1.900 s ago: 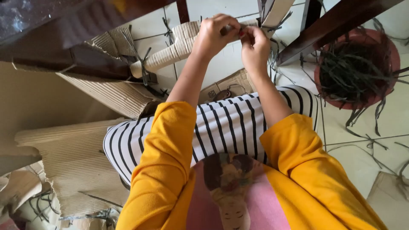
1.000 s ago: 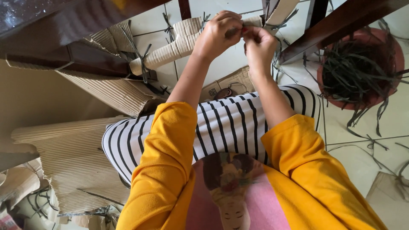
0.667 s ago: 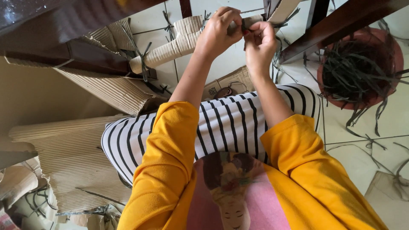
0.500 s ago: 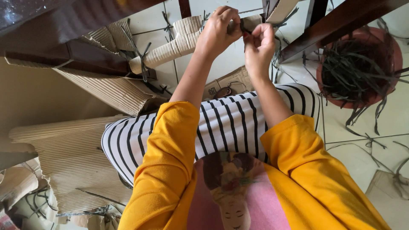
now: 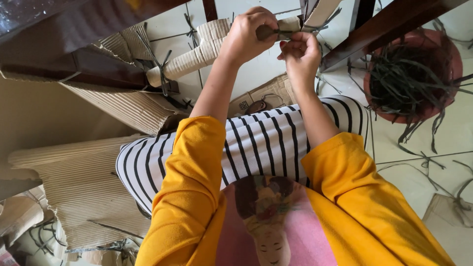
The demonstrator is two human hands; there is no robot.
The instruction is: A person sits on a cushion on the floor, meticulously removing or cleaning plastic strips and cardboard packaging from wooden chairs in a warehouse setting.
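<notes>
Both hands, left hand (image 5: 249, 37) and right hand (image 5: 301, 55), clamp a cardboard roll (image 5: 283, 28); the red basin (image 5: 456, 59) apparently holds dark strips (image 5: 404, 79).

Two hands are raised together: the left hand (image 5: 249, 37) and the right hand (image 5: 301, 56). Between them sits one small cardboard roll (image 5: 278, 29). One reddish basin (image 5: 456, 59) of dark strips, too many to count, lies right of the right hand. Two tied corrugated rolls (image 5: 194, 51) lie left of the left hand.
</notes>
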